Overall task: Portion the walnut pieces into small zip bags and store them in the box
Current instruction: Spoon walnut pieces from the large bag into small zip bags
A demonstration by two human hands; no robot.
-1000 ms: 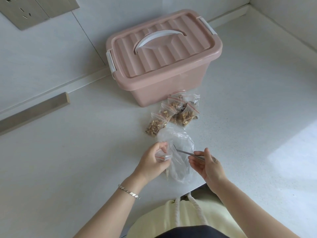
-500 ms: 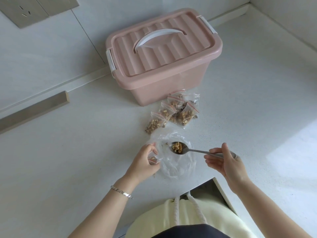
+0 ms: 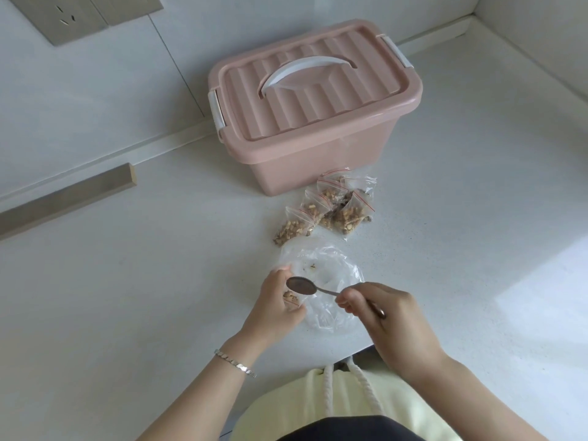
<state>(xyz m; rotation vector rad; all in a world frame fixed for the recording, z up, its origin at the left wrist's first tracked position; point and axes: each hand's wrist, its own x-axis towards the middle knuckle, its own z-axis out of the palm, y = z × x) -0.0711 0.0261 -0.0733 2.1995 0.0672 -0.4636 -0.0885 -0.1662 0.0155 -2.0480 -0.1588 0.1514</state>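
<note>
My left hand grips a small zip bag with a few walnut pieces in it, low over the counter. My right hand holds a metal spoon by its handle, the bowl turned over right above that bag's mouth. Under both lies a large clear plastic bag, almost empty, with a few crumbs inside. Several filled small zip bags with red seal lines lie in a cluster just in front of the pink storage box, whose ribbed lid with a white handle is closed and latched.
The white counter runs to a wall at the back and a corner at the right. A wall socket sits upper left, a grey strip along the left wall. The counter's front edge is near my torso.
The spoon, loaded with walnut pieces over the large bag half a second ago, has swung left to the small bag and now shows no walnuts. My right hand moved left with it.
</note>
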